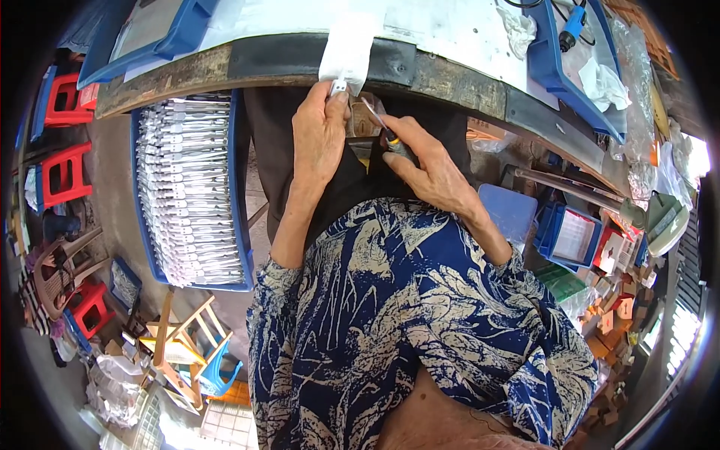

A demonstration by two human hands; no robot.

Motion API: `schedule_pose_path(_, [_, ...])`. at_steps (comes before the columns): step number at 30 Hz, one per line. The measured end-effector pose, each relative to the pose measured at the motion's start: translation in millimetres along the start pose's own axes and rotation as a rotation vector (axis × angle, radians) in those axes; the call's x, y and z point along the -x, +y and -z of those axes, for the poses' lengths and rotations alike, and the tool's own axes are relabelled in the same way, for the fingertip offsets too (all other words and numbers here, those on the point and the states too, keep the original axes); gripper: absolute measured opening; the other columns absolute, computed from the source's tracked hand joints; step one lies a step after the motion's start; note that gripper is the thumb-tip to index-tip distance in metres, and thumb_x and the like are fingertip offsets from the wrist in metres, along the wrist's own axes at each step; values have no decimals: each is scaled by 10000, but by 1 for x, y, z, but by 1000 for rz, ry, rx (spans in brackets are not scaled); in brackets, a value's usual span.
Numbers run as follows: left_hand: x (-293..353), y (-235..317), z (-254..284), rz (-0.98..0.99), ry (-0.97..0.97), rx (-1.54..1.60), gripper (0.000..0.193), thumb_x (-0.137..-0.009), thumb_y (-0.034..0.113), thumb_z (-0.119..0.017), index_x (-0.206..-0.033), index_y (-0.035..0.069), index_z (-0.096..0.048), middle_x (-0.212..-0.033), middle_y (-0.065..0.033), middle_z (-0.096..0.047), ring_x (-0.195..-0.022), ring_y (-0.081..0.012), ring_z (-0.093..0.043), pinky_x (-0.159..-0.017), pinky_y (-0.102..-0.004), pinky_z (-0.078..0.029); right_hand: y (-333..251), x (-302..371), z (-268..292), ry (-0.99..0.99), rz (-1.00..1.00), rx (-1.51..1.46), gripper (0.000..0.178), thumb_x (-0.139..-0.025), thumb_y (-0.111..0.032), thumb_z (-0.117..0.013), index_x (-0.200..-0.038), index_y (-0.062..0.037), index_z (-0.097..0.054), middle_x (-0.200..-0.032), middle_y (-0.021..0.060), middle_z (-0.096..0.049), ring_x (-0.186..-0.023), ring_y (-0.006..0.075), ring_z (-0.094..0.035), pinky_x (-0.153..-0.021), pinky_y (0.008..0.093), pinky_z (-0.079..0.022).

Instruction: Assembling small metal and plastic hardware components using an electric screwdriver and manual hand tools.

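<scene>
At the table's near edge my left hand point(321, 135) pinches a small whitish metal piece with holes point(339, 86). A white strip of cloth or paper point(347, 52) drapes over the edge directly behind it. Just to the right, my right hand point(427, 161) is closed round a hand tool with a thin pale blade and a yellow-and-dark handle point(391, 138). Its tip points up and left toward the piece, apart from it by a small gap; the tool's exact kind is not clear. Beside my left arm, a blue crate point(247, 259) holds many rows of slim silver metal parts point(187, 187).
The worn wooden table edge point(465, 84) has dark metal strips. Blue trays stand on the table at left point(176, 37) and right point(551, 67), the right one with a blue-handled tool point(573, 28). Red stools point(66, 176) line the left; cartons point(607, 322) pile up at right.
</scene>
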State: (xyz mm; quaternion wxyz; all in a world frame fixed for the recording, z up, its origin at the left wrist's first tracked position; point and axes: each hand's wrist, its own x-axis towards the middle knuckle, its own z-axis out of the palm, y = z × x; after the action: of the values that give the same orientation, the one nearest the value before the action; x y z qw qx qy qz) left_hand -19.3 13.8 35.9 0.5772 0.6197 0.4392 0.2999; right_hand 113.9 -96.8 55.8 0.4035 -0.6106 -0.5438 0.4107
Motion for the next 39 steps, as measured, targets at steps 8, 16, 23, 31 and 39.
schedule_pose_path(8, [-3,-1,-4,-35,33,-92,167,-909,117,-469,-923,-11,-574,-651,5,-484,-551,-52,-399,-491,-196,-327,-5,-13,11,47,-12,-2,430,-810,-70,-543,-1230,-30,-461,-1044,119,-579,-941,205,-555,-825,299,-433])
schedule_pose_path(16, [0,0,-8,-88,91,-198,157,-901,76,-466,-958,-21,-576,-651,-5,-509,-570,-65,-439,-511,-216,-369,-6,-20,16,20,-49,-116,367,-815,-89,-601,-1173,-24,-545,-1031,55,-594,-948,123,-527,-830,256,-420])
schedule_pose_path(23, [0,4,-10,-145,110,-284,135,-870,63,-483,-938,-48,-520,-664,-204,-564,-623,-337,-599,-548,-373,-453,1,-22,17,2,19,-100,355,-825,-95,-597,-1168,-19,-553,-1093,91,-596,-1008,150,-534,-887,281,-411])
schedule_pose_path(31, [1,-1,-14,-337,194,-478,128,-865,52,-476,-945,-34,-526,-740,-227,-566,-677,-387,-581,-581,-411,-456,-10,-24,20,-29,-64,-79,343,-822,-89,-591,-1155,-12,-560,-1075,110,-604,-960,165,-560,-858,294,-429])
schedule_pose_path(39, [1,-9,-17,-408,250,-494,129,-867,45,-473,-959,-30,-524,-757,-232,-560,-682,-394,-574,-575,-403,-450,-16,-25,11,71,288,428,299,-772,-20,-583,-1066,-36,-533,-766,147,-549,-560,304,-558,-471,373,-439])
